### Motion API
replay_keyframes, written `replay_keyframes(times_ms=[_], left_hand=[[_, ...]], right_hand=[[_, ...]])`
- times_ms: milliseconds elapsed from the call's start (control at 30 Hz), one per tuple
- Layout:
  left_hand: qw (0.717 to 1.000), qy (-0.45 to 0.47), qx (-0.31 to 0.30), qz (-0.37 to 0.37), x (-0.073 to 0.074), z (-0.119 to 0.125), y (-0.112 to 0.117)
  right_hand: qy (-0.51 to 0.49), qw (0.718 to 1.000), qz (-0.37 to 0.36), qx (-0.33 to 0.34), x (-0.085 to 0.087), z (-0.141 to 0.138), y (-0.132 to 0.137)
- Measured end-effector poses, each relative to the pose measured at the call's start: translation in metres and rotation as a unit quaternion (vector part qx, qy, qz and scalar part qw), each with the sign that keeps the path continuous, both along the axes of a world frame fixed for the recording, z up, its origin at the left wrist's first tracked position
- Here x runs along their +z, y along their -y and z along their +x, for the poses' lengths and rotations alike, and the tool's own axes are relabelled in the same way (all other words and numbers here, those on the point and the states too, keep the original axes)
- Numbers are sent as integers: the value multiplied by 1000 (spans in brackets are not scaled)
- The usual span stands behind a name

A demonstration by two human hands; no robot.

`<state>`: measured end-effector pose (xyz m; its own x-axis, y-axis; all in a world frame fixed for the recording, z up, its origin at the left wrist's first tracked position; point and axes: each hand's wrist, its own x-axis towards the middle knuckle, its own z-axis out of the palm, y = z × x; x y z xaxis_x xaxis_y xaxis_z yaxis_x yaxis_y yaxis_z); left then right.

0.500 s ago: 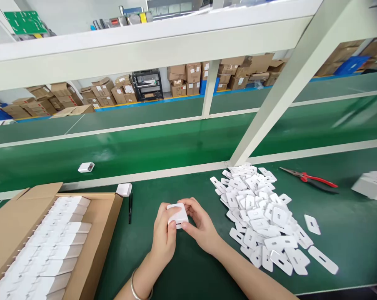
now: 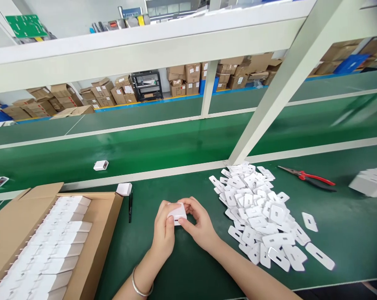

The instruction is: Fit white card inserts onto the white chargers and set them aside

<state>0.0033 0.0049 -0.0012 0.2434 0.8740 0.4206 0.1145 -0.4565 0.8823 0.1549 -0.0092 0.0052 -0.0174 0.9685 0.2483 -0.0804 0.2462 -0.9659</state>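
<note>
One white block [image 2: 178, 211] sits between the left hand [image 2: 163, 228] and the right hand [image 2: 200, 228], touching both, over the green bench [image 2: 188, 271]. The left hand wraps its left side with a finger across the top; the right hand pinches it more lightly, thumb at the near right edge. Neither hand is clearly nearer, and its top looks almost square (no long axis can be told under the fingers). It is smooth and glossy, with rounded corners and a small dark slot facing the wearer.

Beside them, a cardboard carton [image 2: 106, 246] with rows of white pieces [image 2: 65, 239] stands to the left, and a loose pile of white plates [image 2: 263, 221] lies right. Farther off rest red-handled pliers [image 2: 307, 176]; beyond the bench's edge, another white unit [image 2: 101, 165] lies on a green belt [image 2: 188, 143].
</note>
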Motion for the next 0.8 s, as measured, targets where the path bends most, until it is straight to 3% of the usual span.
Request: replay_keyframes(times_ms=[167,533,800], left_hand=[[999,33,19,6,-1,3,-1],[996,-30,24,82,-3,-2,-6],[999,-19,-31,15,0,-10,-8]], right_hand=[[-6,1000,-29,5,4,-3,1],[-21,998,-38,53,3,2,1],[5,1000,-24,7,3,0,-1]])
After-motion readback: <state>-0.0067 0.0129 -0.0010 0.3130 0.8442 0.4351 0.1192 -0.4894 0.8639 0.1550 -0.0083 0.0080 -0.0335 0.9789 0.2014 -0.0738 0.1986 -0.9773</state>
